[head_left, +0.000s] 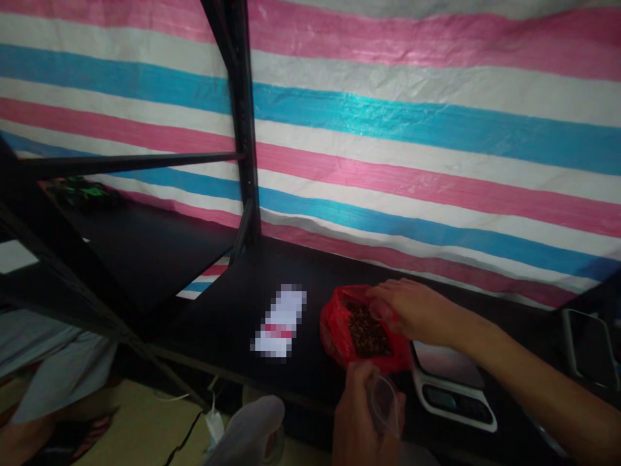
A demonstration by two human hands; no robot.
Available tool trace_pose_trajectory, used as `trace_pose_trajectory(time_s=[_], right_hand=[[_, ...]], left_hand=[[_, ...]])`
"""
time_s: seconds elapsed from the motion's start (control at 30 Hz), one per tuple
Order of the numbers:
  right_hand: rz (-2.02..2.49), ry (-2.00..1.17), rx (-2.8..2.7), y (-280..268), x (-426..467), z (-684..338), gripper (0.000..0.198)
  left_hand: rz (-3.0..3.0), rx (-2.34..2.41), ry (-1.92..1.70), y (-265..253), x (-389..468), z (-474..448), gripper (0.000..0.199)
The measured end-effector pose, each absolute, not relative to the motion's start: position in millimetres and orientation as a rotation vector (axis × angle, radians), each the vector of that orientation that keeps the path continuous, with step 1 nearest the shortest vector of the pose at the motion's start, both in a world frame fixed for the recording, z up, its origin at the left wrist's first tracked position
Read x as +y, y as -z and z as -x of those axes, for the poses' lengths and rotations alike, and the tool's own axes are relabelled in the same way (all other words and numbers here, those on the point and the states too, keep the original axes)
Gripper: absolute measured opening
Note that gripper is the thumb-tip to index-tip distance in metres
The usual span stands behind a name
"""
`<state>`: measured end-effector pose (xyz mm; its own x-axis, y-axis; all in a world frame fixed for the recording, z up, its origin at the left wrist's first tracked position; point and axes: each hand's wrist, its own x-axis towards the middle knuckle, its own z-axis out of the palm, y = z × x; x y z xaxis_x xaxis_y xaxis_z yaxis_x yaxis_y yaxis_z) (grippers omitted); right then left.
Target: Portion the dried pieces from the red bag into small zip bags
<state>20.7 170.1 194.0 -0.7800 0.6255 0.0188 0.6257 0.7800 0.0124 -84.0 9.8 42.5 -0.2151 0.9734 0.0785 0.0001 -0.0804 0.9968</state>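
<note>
Now the left hand (356, 411) clasps one clear cup (384, 402), the right hand (417, 312) one red bag (336, 329).

Dim overall; glare on pink-white-blue striped plastic sheeting (359, 123); flat black shelf board (145, 239) at left in shadow; white oblong item with red band (286, 310) pixelated.

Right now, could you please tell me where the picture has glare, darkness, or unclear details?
In the head view, the striped sheet catches a bright patch of glare; in the head view, the black shelf at left lies in dimness; in the head view, coarse square blocks hide the white-and-red item.
</note>
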Motion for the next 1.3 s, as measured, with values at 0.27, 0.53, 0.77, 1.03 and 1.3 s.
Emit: trace_pose_trajectory(time_s=[0.27,0.53,0.77,1.03,1.3], right_hand=[[1.009,0.417,-3.094,-150.7,161.5,-15.2,0.030],[0.956,0.203,-3.157,-156.1,163.0,-3.3,0.027],[1.020,-0.138,-3.140,-158.4,160.3,0.4,0.032],[1.070,-1.100,-2.434,-137.3,163.7,-18.0,0.047],[1.064,-1.027,-1.902,-131.1,147.1,-35.5,0.035]], left_hand=[[-1.053,1.496,-1.400,-35.1,9.6,77.9,0.033],[-0.938,1.358,-1.443,-44.2,23.0,82.0,0.037],[-0.849,1.318,-1.564,-60.3,32.0,85.1,0.037],[-1.040,1.401,-1.840,-57.7,33.0,91.6,0.029],[-1.154,1.280,-1.685,-77.9,72.4,104.6,0.016]])
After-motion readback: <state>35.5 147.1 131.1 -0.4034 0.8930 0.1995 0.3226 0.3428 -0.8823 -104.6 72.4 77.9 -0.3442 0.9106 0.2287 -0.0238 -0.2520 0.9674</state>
